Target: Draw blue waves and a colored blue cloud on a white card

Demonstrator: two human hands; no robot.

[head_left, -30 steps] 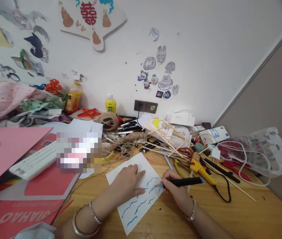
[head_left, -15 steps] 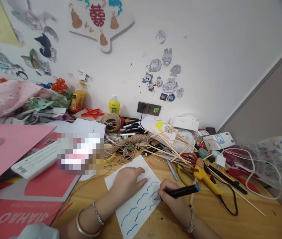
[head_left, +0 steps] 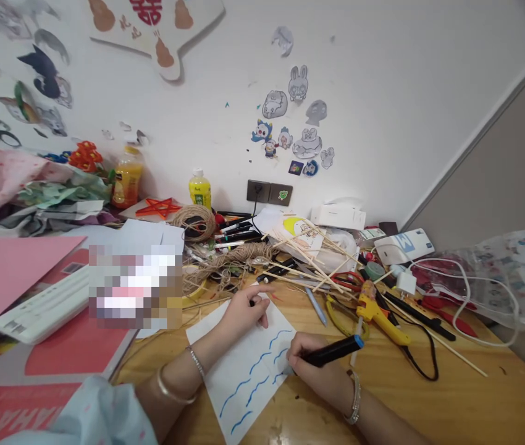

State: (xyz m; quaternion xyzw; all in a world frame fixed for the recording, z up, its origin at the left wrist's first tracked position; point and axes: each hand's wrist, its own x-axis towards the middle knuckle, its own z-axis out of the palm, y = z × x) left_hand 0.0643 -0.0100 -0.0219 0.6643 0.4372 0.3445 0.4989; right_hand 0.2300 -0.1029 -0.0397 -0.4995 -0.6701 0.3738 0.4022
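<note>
A thick black marker (head_left: 334, 352) with a blue end rests in my right hand (head_left: 311, 358), fingers wrapped round it near its tip. This hand lies at the right edge of a white sheet of paper (head_left: 230, 364) bearing several wavy blue lines. The marker's tip is mostly hidden by the fingers. Over the upper part of the sheet, my left hand (head_left: 244, 309) has its fingers curled and its index finger pointing right. A small black piece that looks like a marker cap (head_left: 252, 303) shows between its fingers.
Thin wooden sticks (head_left: 309, 259), twine (head_left: 197, 222) and pens crowd the back of the wooden table. At the right lie a yellow glue gun (head_left: 383, 315), a white cable and a plastic bag (head_left: 512, 278). Red and pink sheets (head_left: 7, 272) cover the left side.
My left hand has shifted up the sheet and curled its fingers, and a small black piece now shows in it. My right hand stays at the paper's edge with the marker. The view has shifted.
</note>
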